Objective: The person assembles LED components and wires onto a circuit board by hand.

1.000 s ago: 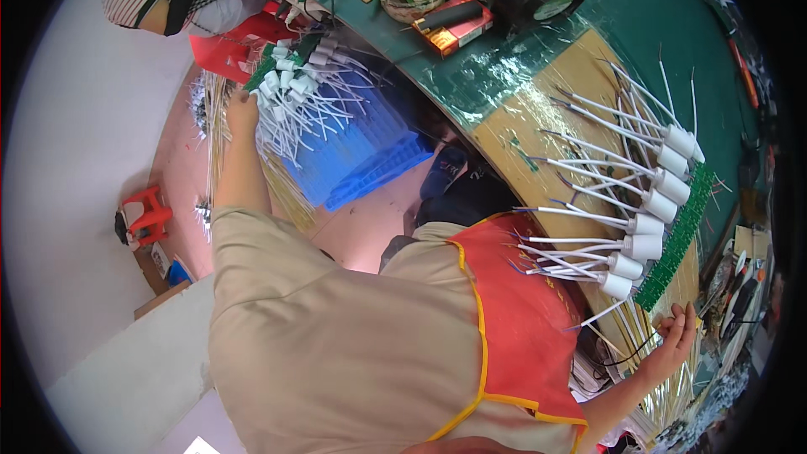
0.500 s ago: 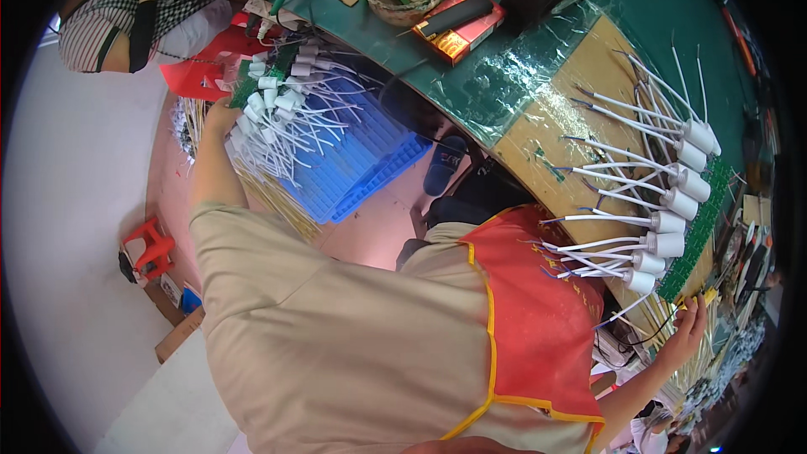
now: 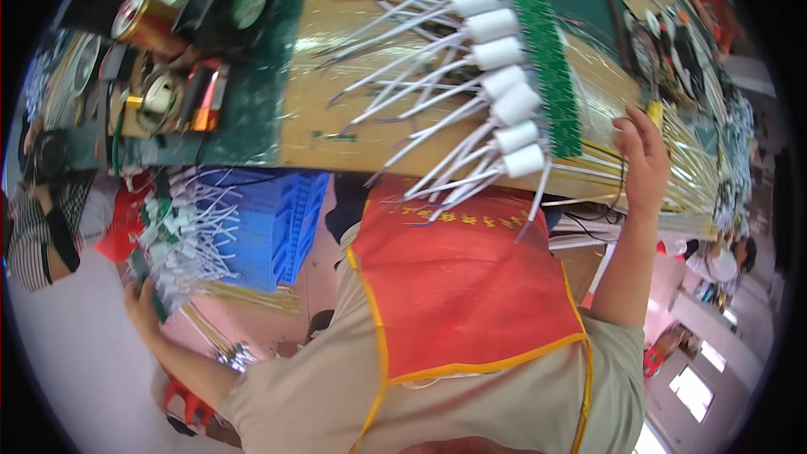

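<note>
Hands are spread wide apart. The left hand [image 3: 141,307], low at the left, grips the near end of a green strip [image 3: 145,273] that carries a row of white cylinders [image 3: 172,227] with thin white wires [image 3: 214,231] fanning to the right; the fingers are closed around the strip's lower end. This bundle hangs off the table, over a blue crate [image 3: 282,223] and beside bundles of yellow sticks [image 3: 244,294].

The right hand [image 3: 643,160] rests at the right on the table edge, fingers curled over a stack of yellow rods [image 3: 672,193]; whether it actually grasps anything I cannot tell. Just left of it a second green strip [image 3: 551,67] with larger white cylinders [image 3: 504,80] lies on a wooden board [image 3: 336,118], its wires trailing leftward.

Far left on the green table [image 3: 252,109] sit a black fan [image 3: 227,4], a copper coil [image 3: 143,21] and tape rolls [image 3: 160,97]. The person wears a red vest [image 3: 458,286] over a tan shirt [image 3: 504,412].
</note>
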The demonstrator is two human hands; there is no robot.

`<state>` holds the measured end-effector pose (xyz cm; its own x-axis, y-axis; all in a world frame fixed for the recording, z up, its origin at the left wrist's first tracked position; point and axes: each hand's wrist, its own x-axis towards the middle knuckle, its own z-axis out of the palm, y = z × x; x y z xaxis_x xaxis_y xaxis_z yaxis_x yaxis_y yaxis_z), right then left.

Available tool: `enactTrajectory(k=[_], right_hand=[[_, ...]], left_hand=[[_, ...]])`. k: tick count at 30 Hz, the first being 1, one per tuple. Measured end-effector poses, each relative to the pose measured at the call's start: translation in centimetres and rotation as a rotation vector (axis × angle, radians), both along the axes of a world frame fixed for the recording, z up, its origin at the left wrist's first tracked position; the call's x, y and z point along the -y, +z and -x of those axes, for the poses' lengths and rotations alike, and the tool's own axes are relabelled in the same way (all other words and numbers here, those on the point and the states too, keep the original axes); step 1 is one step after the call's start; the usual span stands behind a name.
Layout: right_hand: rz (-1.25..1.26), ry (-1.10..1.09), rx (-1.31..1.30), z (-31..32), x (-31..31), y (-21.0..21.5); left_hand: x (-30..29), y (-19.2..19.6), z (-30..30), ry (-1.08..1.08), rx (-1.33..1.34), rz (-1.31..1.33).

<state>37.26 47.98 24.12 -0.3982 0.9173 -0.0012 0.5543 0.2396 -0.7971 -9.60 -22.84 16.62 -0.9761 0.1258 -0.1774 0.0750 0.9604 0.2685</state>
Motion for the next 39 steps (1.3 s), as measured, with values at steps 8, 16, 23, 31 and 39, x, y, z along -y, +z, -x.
enactTrajectory(k=[8,16,23,31,39], right_hand=[[0.125,0.140,-0.178,0.2,1.7,-0.1],[0.011,0.330,-0.085,2.4,5.2,-1.7],[0.222,0.067,-0.460,2.5,0.9,-4.2],[0.155,0.054,-0.367,3.3,-2.4,-5.3],[0.272,-0.163,-0.432,-4.4,-3.4,-5.0]], left_hand=[[-21.3,21.4,-11.2,-0.336,-0.090,-0.297],[-49.4,26.0,-15.9,-1.715,-0.044,-0.154],[-68.6,18.7,-20.1,-1.836,-0.049,-0.013],[-68.3,12.1,-17.1,-1.645,-0.383,-0.445],[-45.5,14.7,-8.3,-0.898,-0.877,-1.035]])
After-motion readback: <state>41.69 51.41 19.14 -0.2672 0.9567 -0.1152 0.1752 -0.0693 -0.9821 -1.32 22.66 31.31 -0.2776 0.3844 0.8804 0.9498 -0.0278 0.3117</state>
